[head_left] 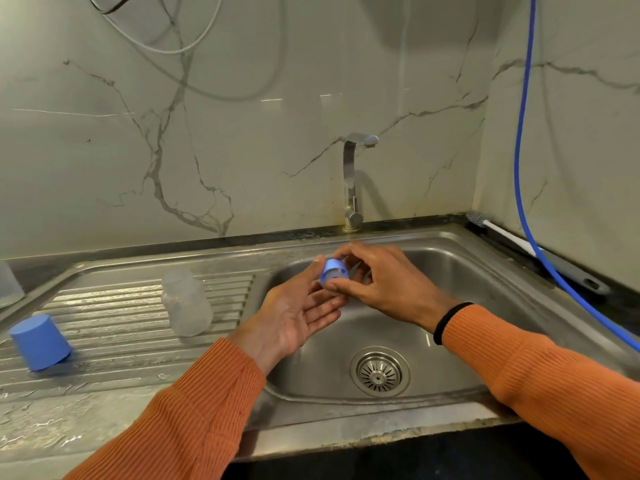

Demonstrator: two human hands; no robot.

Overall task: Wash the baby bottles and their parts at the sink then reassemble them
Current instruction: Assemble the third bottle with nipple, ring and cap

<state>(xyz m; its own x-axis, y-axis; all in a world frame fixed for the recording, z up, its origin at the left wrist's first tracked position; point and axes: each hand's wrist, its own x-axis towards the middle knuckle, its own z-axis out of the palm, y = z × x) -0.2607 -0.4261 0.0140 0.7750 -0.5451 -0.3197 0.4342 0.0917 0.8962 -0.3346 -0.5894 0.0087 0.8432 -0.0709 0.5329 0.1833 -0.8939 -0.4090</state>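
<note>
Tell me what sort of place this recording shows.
Most likely a home kitchen: a stainless steel sink with ribbed drainboard, a tap against a marble-look wall, and a baby bottle drying.

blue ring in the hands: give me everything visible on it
The blue ring is a small, round screw collar of matte blue plastic with slots cut in its side wall; something pale, perhaps a clear teat, shows through them. It is held tilted above the sink basin, below and in front of the tap, which is not running. The right hand pinches it with curled fingers; the left hand, palm up, touches it with its thumb.
</note>
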